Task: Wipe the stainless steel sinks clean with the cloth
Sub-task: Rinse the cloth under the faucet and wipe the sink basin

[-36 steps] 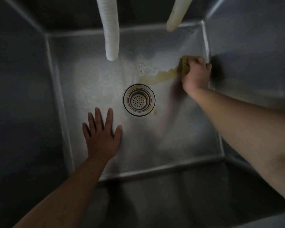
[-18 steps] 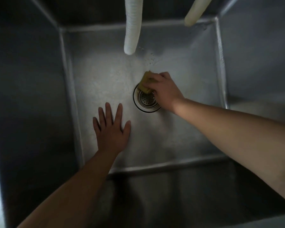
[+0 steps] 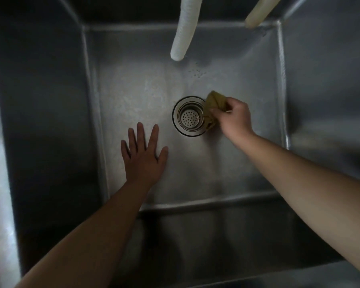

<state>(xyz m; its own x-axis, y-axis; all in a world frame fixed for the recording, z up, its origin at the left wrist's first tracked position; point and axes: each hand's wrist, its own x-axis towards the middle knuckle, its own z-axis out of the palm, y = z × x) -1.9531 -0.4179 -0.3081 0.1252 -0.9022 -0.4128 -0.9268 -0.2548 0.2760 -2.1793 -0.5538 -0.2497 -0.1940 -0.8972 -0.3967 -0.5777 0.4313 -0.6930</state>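
Note:
I look down into a deep stainless steel sink. Its round drain strainer sits in the middle of the floor. My right hand grips a crumpled yellow-green cloth just right of the drain, and the cloth overlaps the drain's right rim. My left hand lies flat on the sink floor, fingers spread, down and to the left of the drain. The floor looks damp, with a few droplets near the back.
Two pale corrugated hoses hang into the sink from the back: a white hose above the drain and a cream hose at the back right corner. Tall steel walls close in on every side.
My right hand swept the cloth from the back right corner across to the drain, then to the drain's right side. The yellowish streak on the floor is gone. My left hand stayed flat.

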